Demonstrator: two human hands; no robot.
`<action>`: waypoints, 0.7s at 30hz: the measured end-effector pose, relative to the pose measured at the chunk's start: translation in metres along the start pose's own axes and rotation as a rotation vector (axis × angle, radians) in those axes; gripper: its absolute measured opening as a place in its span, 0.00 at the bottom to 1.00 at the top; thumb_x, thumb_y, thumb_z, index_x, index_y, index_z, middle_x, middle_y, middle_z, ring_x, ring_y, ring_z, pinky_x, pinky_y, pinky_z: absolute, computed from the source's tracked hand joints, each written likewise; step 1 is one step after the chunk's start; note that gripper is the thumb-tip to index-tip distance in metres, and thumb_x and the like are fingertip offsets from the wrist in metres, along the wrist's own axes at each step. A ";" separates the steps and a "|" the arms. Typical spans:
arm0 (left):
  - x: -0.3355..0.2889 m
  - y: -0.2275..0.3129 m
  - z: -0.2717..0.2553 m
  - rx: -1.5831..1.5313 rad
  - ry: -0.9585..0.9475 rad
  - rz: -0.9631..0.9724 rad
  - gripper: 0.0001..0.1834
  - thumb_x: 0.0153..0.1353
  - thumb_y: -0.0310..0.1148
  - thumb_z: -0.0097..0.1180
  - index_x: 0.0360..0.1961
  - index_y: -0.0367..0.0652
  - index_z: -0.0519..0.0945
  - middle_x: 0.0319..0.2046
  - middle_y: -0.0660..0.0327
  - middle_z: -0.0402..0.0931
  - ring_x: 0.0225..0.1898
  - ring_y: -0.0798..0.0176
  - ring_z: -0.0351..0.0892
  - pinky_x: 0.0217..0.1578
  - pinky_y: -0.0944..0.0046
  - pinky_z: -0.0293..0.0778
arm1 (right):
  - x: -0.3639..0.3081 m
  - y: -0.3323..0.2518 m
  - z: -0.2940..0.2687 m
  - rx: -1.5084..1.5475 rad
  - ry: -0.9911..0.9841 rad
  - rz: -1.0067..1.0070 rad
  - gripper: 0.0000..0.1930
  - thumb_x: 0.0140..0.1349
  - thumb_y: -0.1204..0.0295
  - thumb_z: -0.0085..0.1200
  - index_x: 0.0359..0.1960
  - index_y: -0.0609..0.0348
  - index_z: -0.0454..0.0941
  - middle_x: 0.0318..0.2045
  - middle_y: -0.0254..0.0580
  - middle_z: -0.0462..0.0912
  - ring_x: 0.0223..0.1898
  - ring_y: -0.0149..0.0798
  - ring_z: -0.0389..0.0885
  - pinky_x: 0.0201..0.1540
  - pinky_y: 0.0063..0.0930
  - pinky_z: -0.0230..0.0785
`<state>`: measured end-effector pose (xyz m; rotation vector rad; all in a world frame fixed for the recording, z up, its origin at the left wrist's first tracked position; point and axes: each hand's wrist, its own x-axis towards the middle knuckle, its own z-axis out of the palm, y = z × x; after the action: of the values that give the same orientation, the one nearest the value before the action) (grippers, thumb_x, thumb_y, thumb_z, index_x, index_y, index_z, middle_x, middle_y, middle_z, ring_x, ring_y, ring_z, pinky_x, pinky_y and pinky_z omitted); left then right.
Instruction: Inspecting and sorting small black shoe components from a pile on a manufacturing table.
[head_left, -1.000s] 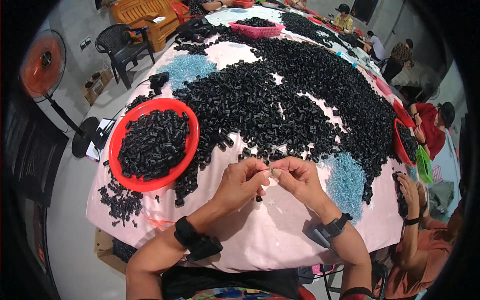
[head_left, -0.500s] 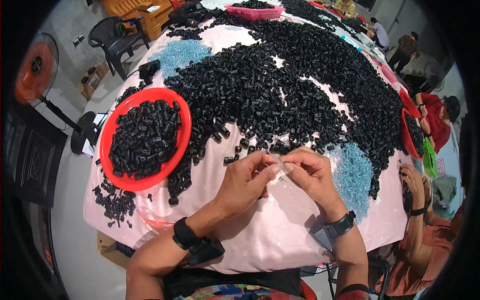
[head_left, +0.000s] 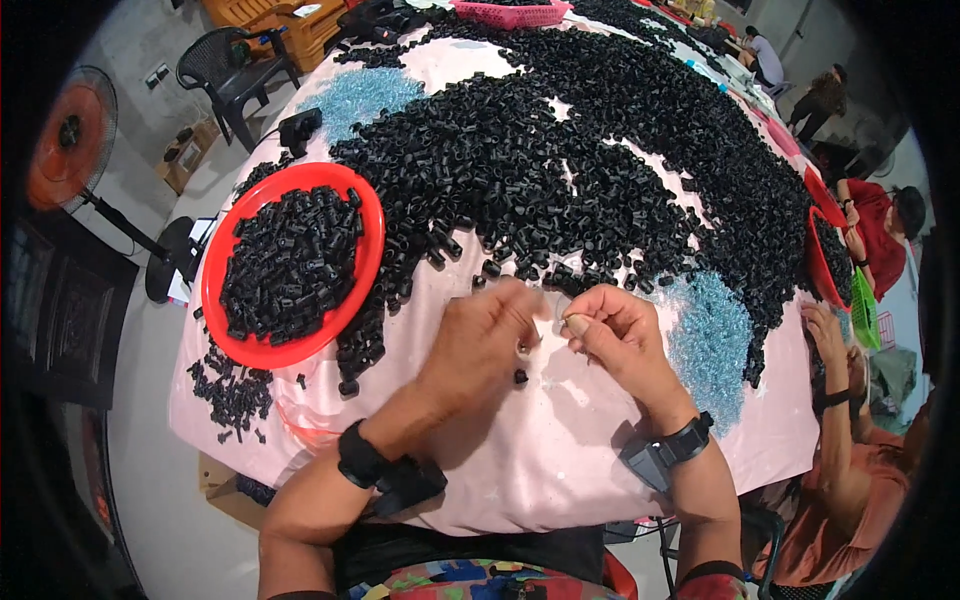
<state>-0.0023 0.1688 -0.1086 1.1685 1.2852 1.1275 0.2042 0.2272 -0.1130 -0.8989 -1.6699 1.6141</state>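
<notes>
My left hand (head_left: 473,345) is smeared by motion over the pink cloth, so its fingers and anything in them cannot be made out. Just below its fingertips shows a small black piece (head_left: 520,377). A short way to the right, my right hand (head_left: 622,335) pinches thumb against forefinger, and what it holds is too small to name. Beyond both hands spreads a large heap of short black plastic tubes (head_left: 540,190). Beside my right hand lies a pile of small clear bluish pieces (head_left: 708,345).
A red basin (head_left: 372,255) of black parts stands at the left, with small black pieces (head_left: 232,395) near it. Another bluish pile (head_left: 365,98) and a pink basket (head_left: 510,14) lie farther off. At right, a co-worker's hand (head_left: 826,335) rests at the table edge.
My hands were together at the fingertips and have come apart. The left hand has moved slightly left in a blur, while the right keeps its pinch. A small black piece now shows below the left fingers.
</notes>
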 end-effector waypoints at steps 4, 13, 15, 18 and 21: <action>-0.011 0.013 -0.038 0.292 0.136 0.055 0.12 0.74 0.39 0.56 0.44 0.42 0.84 0.27 0.66 0.78 0.23 0.77 0.73 0.23 0.73 0.70 | 0.003 0.002 -0.001 -0.127 -0.061 0.024 0.05 0.72 0.73 0.56 0.41 0.61 0.79 0.32 0.30 0.84 0.32 0.20 0.77 0.35 0.17 0.70; -0.032 -0.012 -0.002 0.679 -0.078 0.407 0.17 0.62 0.29 0.65 0.51 0.38 0.81 0.36 0.49 0.79 0.36 0.51 0.84 0.38 0.57 0.79 | 0.000 0.007 -0.006 -0.162 0.043 -0.032 0.06 0.71 0.71 0.58 0.39 0.61 0.81 0.27 0.24 0.79 0.28 0.16 0.70 0.30 0.15 0.63; -0.038 -0.010 -0.006 0.595 -0.029 0.422 0.17 0.62 0.29 0.64 0.52 0.37 0.80 0.37 0.47 0.79 0.35 0.49 0.84 0.39 0.56 0.79 | 0.003 0.006 -0.005 -0.314 0.078 -0.078 0.07 0.72 0.71 0.56 0.41 0.62 0.81 0.28 0.22 0.78 0.28 0.17 0.70 0.31 0.14 0.63; -0.052 -0.005 -0.029 0.746 0.088 0.443 0.17 0.63 0.29 0.63 0.52 0.37 0.80 0.38 0.47 0.80 0.33 0.48 0.84 0.38 0.56 0.80 | 0.003 0.005 -0.005 -0.153 0.113 -0.004 0.07 0.73 0.70 0.56 0.41 0.62 0.82 0.26 0.21 0.77 0.27 0.16 0.68 0.28 0.14 0.60; -0.067 -0.006 -0.053 0.908 0.230 0.415 0.19 0.61 0.27 0.62 0.54 0.35 0.78 0.48 0.46 0.78 0.45 0.45 0.81 0.48 0.52 0.77 | 0.002 0.005 -0.006 -0.199 0.037 -0.084 0.07 0.73 0.70 0.56 0.41 0.61 0.82 0.26 0.21 0.76 0.25 0.15 0.67 0.27 0.14 0.59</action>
<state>-0.0553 0.1014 -0.1060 2.0883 1.8781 0.9884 0.2083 0.2324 -0.1175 -0.9355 -1.8413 1.3858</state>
